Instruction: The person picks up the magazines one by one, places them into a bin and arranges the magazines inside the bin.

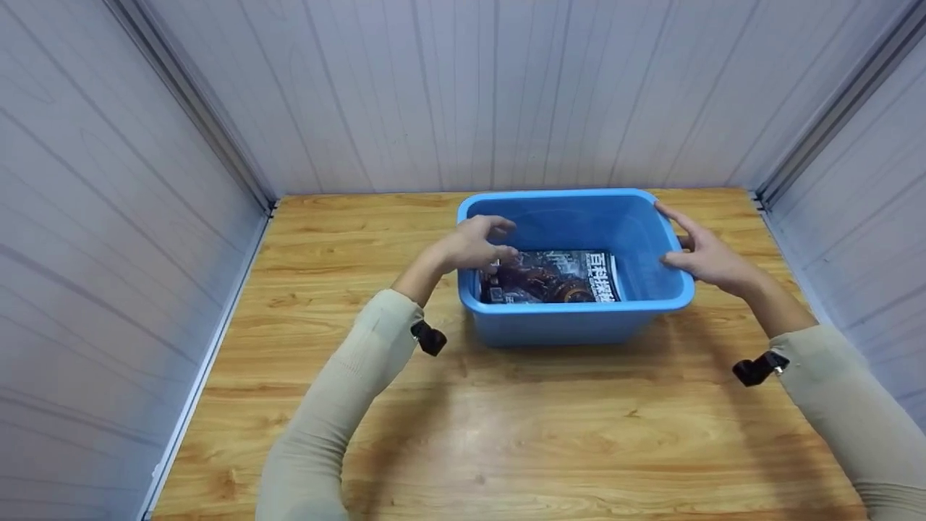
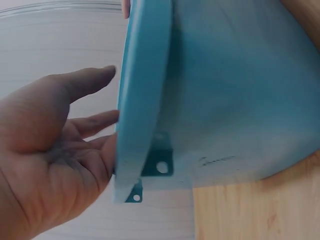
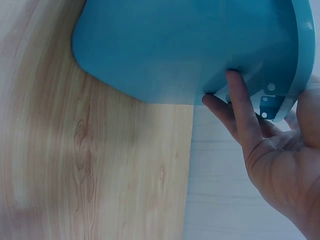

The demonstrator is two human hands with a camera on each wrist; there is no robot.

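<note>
Magazine (image 1: 548, 277) (white Chinese title) in blue bin (image 1: 579, 318), relaxed hands, left hand (image 1: 474, 246), right hand (image 1: 705, 255), touching rim.

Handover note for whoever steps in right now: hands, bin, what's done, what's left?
Left hand: open at the blue bin's left rim, fingers just over the edge, no grip.
Right hand: open, fingers touching the outer right wall under the rim.
Bin sits on the wooden table, far centre. Magazine lies flat inside.
Done: magazine in bin. Left: probably grip both sides and move the bin.
</note>
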